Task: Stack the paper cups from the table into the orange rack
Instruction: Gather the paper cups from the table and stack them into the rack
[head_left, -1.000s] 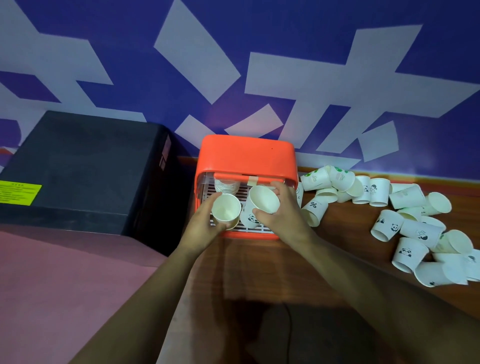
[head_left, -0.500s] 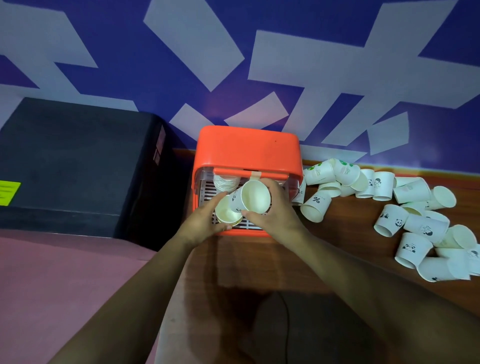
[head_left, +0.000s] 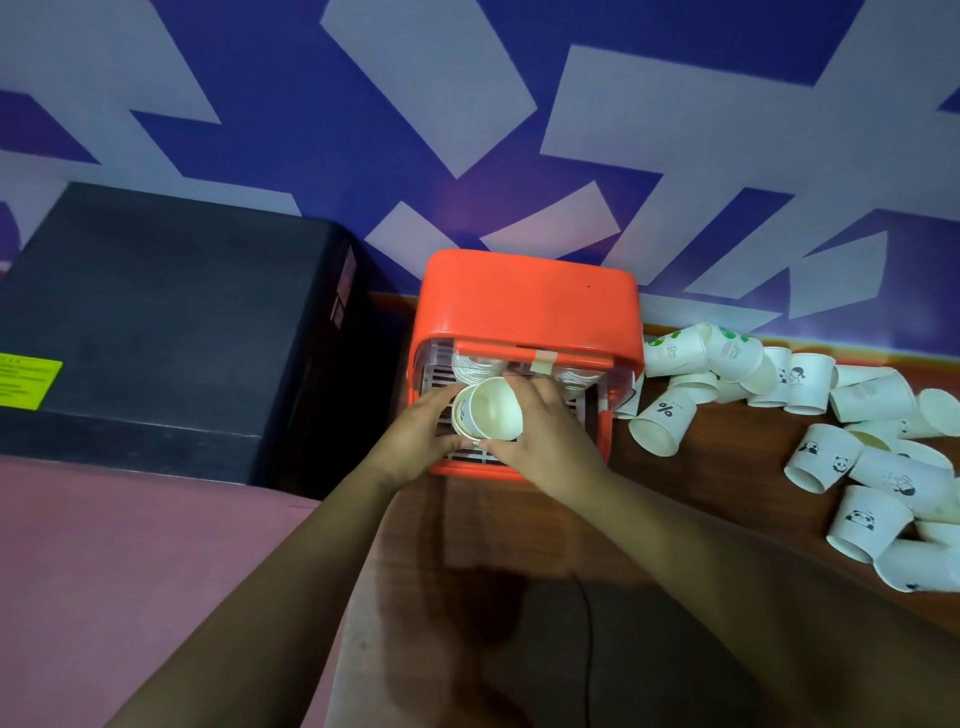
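Cups (head_left: 488, 413) now nested; hands hide rack (head_left: 527, 306) opening

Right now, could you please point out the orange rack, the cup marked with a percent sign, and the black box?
orange rack (head_left: 524, 301), head view, on its flat top.
percent-sign cup (head_left: 661, 422), head view, on its side wall below the mark.
black box (head_left: 171, 312), head view, on its top face.
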